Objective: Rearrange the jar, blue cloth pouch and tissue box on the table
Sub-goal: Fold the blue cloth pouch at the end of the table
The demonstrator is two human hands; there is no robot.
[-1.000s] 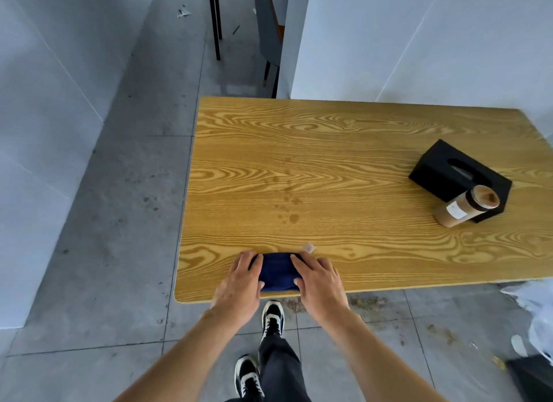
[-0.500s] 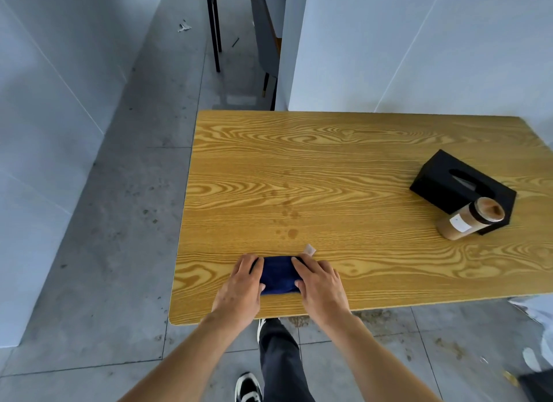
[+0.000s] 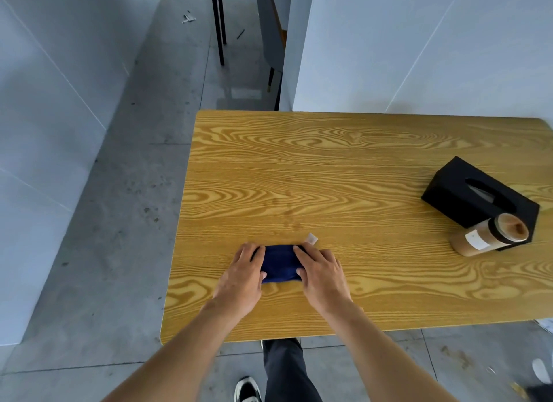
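Note:
The blue cloth pouch (image 3: 279, 263) lies flat on the wooden table (image 3: 344, 168), left of the middle and toward the near edge, with a small white tag at its far right corner. My left hand (image 3: 243, 277) grips its left end and my right hand (image 3: 321, 274) grips its right end, fingers curled over the cloth. At the table's right side a black tissue box (image 3: 466, 192) sits at an angle. A tan jar (image 3: 484, 237) with a white label and dark rim lies tipped against the box's near side.
White walls stand behind the table and to the left. A dark chair (image 3: 269, 39) and metal legs are on the grey tiled floor beyond the table's far left corner. My leg and shoe (image 3: 248, 389) are below the near edge.
Both hands have slid the pouch away from the near edge, farther onto the table. The jar and tissue box have not moved.

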